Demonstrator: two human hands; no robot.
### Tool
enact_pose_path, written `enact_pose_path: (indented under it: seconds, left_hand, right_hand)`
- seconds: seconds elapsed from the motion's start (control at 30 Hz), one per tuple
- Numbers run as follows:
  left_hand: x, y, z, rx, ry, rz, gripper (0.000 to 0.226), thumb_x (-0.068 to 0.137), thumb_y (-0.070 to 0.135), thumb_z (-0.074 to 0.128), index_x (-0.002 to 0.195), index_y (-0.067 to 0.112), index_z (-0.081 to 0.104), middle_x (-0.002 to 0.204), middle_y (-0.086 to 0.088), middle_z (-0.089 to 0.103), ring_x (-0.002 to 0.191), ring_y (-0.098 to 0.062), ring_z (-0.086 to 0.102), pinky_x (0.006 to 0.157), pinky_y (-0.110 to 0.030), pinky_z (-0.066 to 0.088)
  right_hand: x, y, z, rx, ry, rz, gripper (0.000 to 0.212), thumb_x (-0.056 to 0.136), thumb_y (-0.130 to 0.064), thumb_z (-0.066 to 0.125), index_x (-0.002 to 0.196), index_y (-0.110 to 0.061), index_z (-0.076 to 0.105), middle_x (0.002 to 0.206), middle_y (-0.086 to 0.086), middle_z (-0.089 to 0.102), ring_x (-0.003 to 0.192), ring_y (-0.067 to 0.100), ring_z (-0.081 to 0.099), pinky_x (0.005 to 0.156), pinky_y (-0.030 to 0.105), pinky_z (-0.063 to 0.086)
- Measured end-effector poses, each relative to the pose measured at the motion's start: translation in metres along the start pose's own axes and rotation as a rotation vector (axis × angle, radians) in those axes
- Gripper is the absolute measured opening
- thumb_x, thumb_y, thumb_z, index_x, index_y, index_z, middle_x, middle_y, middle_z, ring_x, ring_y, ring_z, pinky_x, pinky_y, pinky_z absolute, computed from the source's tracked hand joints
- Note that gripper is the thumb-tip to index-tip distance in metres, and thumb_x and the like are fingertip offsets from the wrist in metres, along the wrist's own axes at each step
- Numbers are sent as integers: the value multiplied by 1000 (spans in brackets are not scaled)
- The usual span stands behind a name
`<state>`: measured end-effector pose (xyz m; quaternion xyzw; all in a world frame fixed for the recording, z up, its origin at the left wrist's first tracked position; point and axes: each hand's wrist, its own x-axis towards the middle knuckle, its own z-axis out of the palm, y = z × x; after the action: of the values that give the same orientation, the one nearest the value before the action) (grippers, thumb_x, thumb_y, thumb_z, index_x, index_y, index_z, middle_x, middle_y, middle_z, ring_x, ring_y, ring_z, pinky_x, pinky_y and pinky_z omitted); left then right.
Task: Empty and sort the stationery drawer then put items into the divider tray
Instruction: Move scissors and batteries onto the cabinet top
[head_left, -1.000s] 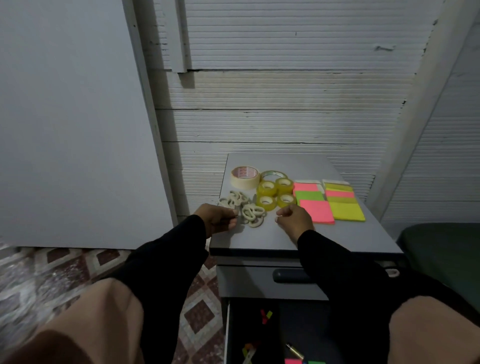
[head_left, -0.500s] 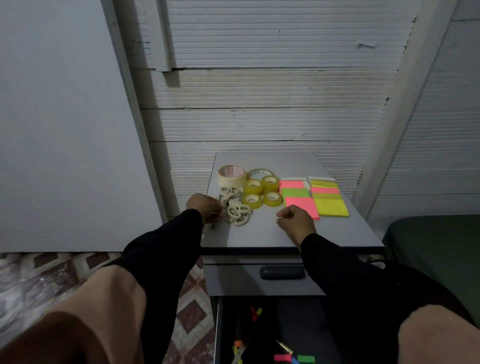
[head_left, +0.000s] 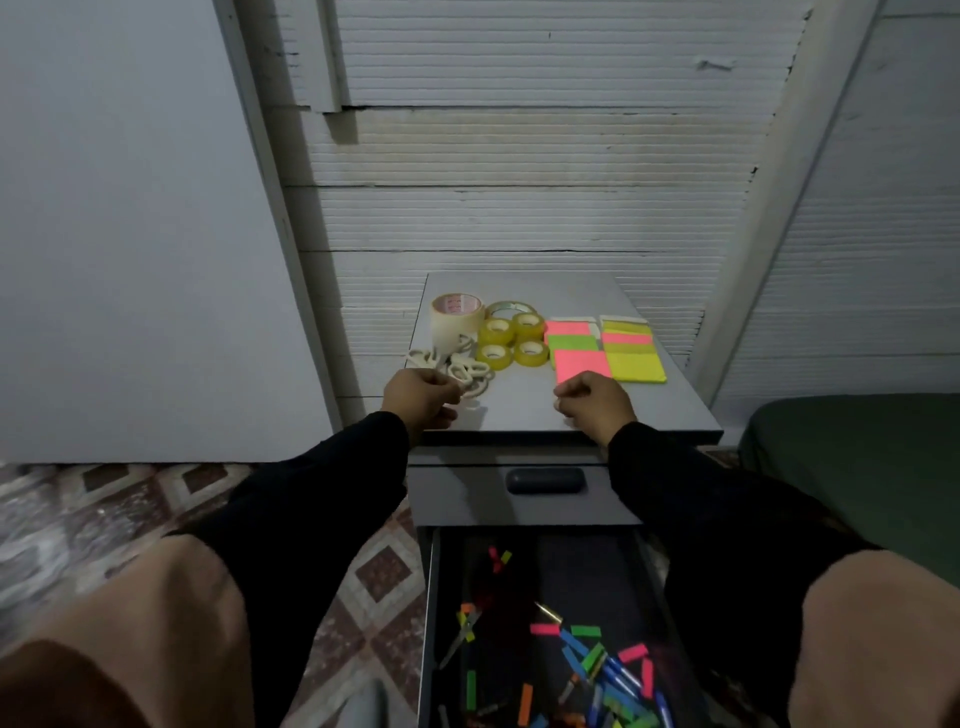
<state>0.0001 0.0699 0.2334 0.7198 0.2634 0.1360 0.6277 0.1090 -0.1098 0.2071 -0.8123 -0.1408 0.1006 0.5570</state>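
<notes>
Clearly the sorting is by kind: on the flat grey cabinet top (head_left: 524, 415) the big cream roll of masking tape (head_left: 456, 317) stands at the far left, four small yellow tape rolls (head_left: 512, 340) cluster just right of it, and neon pink, green and yellow sticky-note pads (head_left: 605, 351) lie in two neat columns further right. A loose heap of small off-white tape rings (head_left: 462, 370) sits nearest the left edge, and the left hand (head_left: 418, 397) is at that heap with fingers curled; it seems to pinch one ring, though the grip is too small and dim to be sure. The right hand (head_left: 595, 402) rests on the near part of the top in a loose fist, and I cannot tell whether it holds anything. Below, the open dark drawer (head_left: 431, 597) still holds scattered coloured page flags, pens and scissors, so emptying looks unfinished. Black sleeves cover the drawer's sides, the bottom edge cuts off its near end, and no divider tray is in view.
</notes>
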Motion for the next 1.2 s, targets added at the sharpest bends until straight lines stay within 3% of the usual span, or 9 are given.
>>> enact_pose_path:
  seconds: [0.1,0.3,0.43,0.53,0.63,0.8,0.97,1.03,1.2]
  left_hand:
    - [-30,-19,12,-34,-5,23,8,90,11,61,87,3,59,70,-6,58,56,-15,53,45,-15,48]
    - [-66,-85,28,-65,0,-38,16,91,13,59,76,10,58,68,-4,57,56,-13,52,45,-15,42]
    - [-75,-129,34,-8,99,-63,15,89,10,61,74,12,61,66,-1,57,63,-13,50,55,-20,42]
    - [-81,-158,39,35,145,-92,8,89,10,61,93,5,67,84,-4,63,80,-15,57,71,-21,45]
    - [-84,-183,40,83,176,-143,22,91,12,59,110,3,64,98,-1,61,92,-13,57,67,-10,43]
    - [-76,-225,42,65,169,-276,34,92,17,58,122,4,60,120,-12,64,109,-24,61,96,-33,48]
    - [-69,-236,42,-109,218,-363,36,94,20,55,128,9,55,123,-5,60,111,-21,58,102,-37,45]
    - [-63,-234,40,-197,209,-407,28,95,16,52,122,9,59,115,-6,63,101,-18,62,94,-31,49]
    - [-53,-230,36,-294,126,-462,25,99,12,44,79,15,59,71,4,62,44,6,59,40,-8,43]
  right_hand:
    - [-19,4,-5,-23,-72,-6,28,87,5,56,69,-16,51,72,4,57,64,16,54,59,23,46]
    - [-55,32,4,-88,-213,44,26,87,4,55,70,-16,53,65,4,57,58,12,54,49,15,43]
    - [-72,61,17,-143,-296,92,25,86,4,56,71,-16,54,66,1,58,58,11,53,53,16,43]
    - [-77,83,31,-212,-380,121,21,88,0,57,75,-16,54,68,0,57,61,9,53,54,15,43]
    - [-78,105,47,-314,-441,113,22,88,-1,55,74,-18,54,70,-4,55,66,7,52,59,14,42]
    - [-72,145,72,-493,-508,67,19,83,4,54,77,-14,60,77,2,60,77,13,57,59,13,39]
    - [-57,175,90,-683,-603,31,17,85,1,51,91,-8,64,100,10,66,89,21,59,74,19,40]
    - [-52,186,98,-750,-638,13,20,87,0,51,100,-5,64,109,9,64,100,23,59,82,23,42]
    - [-41,208,121,-947,-720,-92,29,92,-2,44,117,-6,58,126,10,53,114,27,52,92,27,40]
